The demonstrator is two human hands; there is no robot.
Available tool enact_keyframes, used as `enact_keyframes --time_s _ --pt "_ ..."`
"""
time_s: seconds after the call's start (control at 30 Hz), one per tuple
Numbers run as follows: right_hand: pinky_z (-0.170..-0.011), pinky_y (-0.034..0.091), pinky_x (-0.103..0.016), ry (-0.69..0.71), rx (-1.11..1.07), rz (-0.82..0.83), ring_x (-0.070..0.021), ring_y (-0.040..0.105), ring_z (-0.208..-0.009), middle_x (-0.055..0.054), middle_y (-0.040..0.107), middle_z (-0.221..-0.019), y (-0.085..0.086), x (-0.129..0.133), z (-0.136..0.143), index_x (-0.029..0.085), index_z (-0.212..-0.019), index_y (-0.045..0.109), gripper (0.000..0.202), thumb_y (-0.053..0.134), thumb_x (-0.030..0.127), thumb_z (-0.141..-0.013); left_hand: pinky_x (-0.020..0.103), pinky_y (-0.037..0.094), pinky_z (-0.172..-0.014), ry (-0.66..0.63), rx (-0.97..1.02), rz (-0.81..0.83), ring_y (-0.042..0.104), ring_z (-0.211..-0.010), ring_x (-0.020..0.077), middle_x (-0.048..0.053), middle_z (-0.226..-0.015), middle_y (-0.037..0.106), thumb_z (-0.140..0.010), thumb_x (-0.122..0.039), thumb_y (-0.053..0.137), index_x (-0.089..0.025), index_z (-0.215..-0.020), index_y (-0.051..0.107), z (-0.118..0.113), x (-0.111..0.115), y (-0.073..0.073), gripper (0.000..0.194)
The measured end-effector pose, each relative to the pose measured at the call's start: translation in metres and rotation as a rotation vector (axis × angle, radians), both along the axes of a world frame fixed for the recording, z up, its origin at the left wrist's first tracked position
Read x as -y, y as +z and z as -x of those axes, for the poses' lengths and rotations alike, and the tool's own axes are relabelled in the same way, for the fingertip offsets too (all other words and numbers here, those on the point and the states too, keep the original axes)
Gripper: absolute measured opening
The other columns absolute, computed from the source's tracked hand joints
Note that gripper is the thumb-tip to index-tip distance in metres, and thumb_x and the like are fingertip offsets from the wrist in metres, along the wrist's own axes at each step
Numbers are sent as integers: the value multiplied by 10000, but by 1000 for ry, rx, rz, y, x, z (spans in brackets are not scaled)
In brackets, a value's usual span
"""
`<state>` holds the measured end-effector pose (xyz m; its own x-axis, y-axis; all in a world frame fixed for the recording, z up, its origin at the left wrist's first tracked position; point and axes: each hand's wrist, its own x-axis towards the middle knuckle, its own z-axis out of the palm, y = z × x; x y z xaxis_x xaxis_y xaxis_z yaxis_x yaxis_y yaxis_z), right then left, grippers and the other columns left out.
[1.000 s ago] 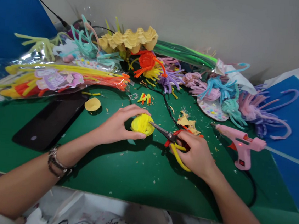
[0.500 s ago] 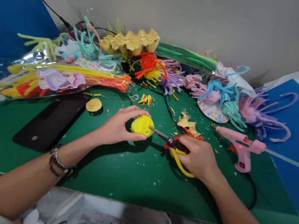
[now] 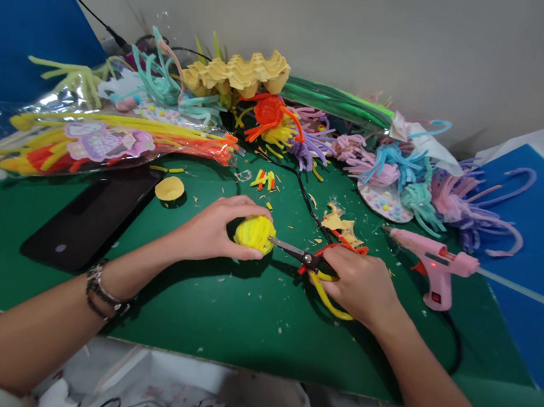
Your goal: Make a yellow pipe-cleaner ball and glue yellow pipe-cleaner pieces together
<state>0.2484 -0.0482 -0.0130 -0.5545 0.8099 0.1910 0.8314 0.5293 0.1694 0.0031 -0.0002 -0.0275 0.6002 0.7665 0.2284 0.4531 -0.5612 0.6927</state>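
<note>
Yellow pipe-cleaner ball (image 3: pixel 253 235) sits over the green table (image 3: pixel 240 317) in my left hand (image 3: pixel 215 231), thumb and fingers ball-width apart gripping it, while my right hand (image 3: pixel 365 283) is curled closed on scissors (image 3: pixel 306 257), tips at the ball's right side, pink glue gun (image 3: pixel 442 263) further right

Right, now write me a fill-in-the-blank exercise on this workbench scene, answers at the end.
The left hand holds a round piece coloured ____.
The right hand holds scissors whose tips point toward the ____ hand.
The glue gun is coloured ____.
The tabletop under both hands is coloured ____.

Missing words: yellow; left; pink; green.
</note>
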Motion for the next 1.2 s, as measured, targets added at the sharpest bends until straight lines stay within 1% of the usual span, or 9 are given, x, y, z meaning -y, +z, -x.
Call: enact_keyframes --time_s 0.1,0.2,0.33,0.5,0.6,0.7,0.87,1.03,1.2 --pt "-456 250 -211 -15 -71 109 -130 552 -529 -24 638 -616 -1 -4 -2 171 -634 580 102 544 259 -673 305 374 -856 1 -39 -4 538 -907 181 34 -987 572 -644 -407 651 -203 -1026 564 0 -1 -1 442" --pt "-460 264 -194 -30 -192 215 -108 511 -486 -1 596 -540 0 -7 -5 171 -607 576 103 560 250 -671 320 353 -884 8 -56 -4 525 -958 194 38 -1023 570 -654 -409 642 -206 -1054 550 -1 -2 -3 458" --pt "-454 262 -190 -55 -268 193 -104 475 -459 3 548 -483 1 -9 -7 166 -548 550 181 580 303 -663 306 353 -885 0 -38 21 522 -979 191 48 -1061 565 -658 -403 643 -195 -1059 539 -1 -4 -5 464" --pt "-469 276 -203 -70 -153 175 -125 540 -506 -14 614 -553 -1 -8 -4 175 -658 611 108 557 266 -678 327 319 -898 -15 -97 35 500 -1023 201 32 -1066 564 -636 -402 671 -227 -1082 523 -3 -4 -7 502" --pt "-475 283 -214 -98 -59 150 -153 589 -579 -38 656 -629 0 -7 -3 179 -675 615 98 547 250 -677 324 315 -892 -37 -107 48 496 -1031 199 32 -1069 563 -642 -400 669 -228 -1087 517 -3 -4 -8 501" --pt "-475 287 -220 -123 5 154 -168 609 -614 -44 666 -658 2 -6 -2 182 -692 614 107 538 257 -688 325 312 -892 -43 -111 56 498 -1024 200 37 -1070 564 -644 -403 666 -223 -1094 514 -3 -5 -8 508" --pt "-471 282 -228 -134 91 156 -179 619 -637 -44 670 -697 6 -5 1 177 -707 603 90 559 251 -681 342 307 -889 -10 -140 80 490 -1032 219 32 -1067 573 -629 -434 663 -232 -1058 531 -4 -5 -5 492" --pt "-468 267 -228 -133 144 143 -175 614 -630 -47 661 -691 9 -3 3 170 -706 586 77 569 238 -674 351 292 -888 15 -150 107 502 -1010 210 23 -1060 583 -628 -436 663 -233 -1045 525 -6 -4 -3 483" --pt "-458 248 -223 -139 174 126 -163 600 -596 -42 645 -666 8 -1 4 170 -686 572 76 574 243 -666 365 267 -893 27 -154 98 486 -1047 228 22 -1072 581 -613 -471 659 -238 -1033 526 -6 -4 -4 498"
